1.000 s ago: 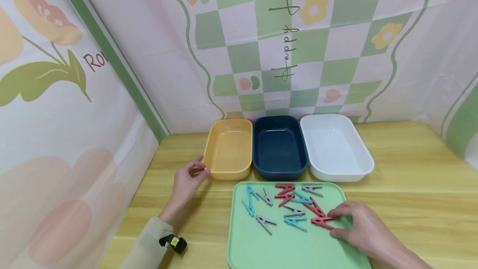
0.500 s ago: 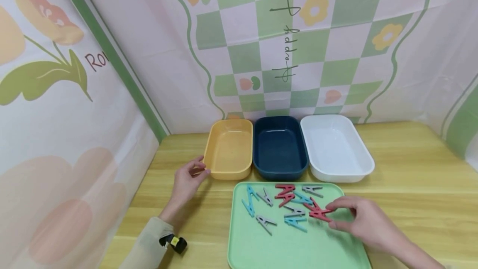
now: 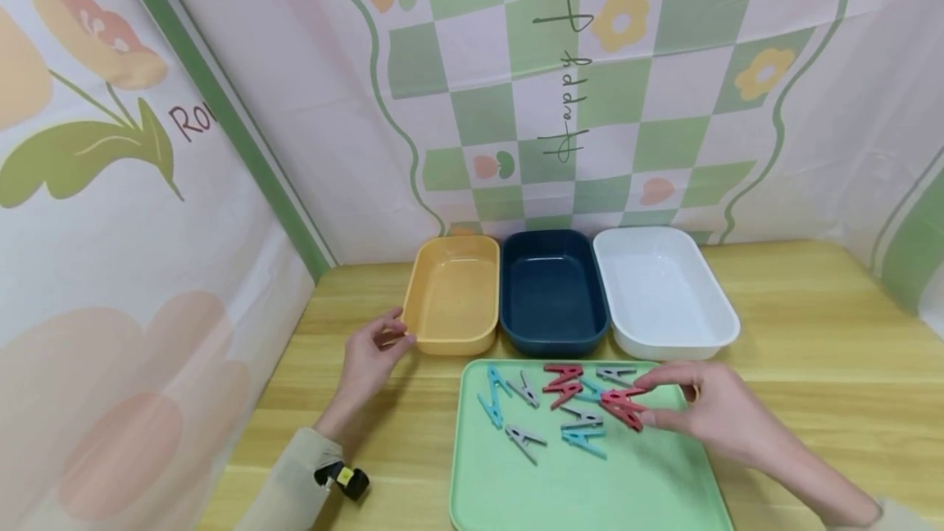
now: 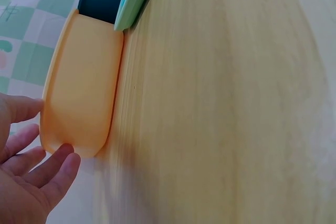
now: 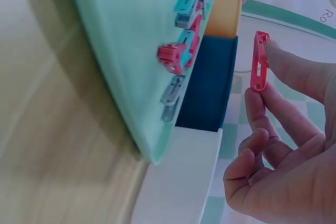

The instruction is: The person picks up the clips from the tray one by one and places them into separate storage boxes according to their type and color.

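My right hand (image 3: 719, 412) pinches a red clothespin (image 5: 259, 61) between thumb and fingertips. In the right wrist view the clothespin is held up apart from the light green tray (image 3: 560, 490); in the head view it overlaps another red clothespin (image 3: 625, 416) lying there. Grey, blue and red clothespins lie scattered over the tray's far half, among them a grey clothespin (image 3: 524, 441) and a blue clothespin (image 3: 585, 441). At the near left corner of the yellow container (image 3: 451, 346), my left hand (image 3: 372, 363) touches the wall and rim with relaxed fingers.
Right of the yellow container stand a dark blue container (image 3: 553, 346) and a white container (image 3: 671, 350), side by side behind the tray. All rest on a wooden table (image 3: 811, 301). A patterned cloth (image 3: 546, 88) hangs behind, another on the left.
My right hand has taken a red clothespin from the right of the group, lifted it and moved it slightly away and left. The left hand has stayed at the yellow container.
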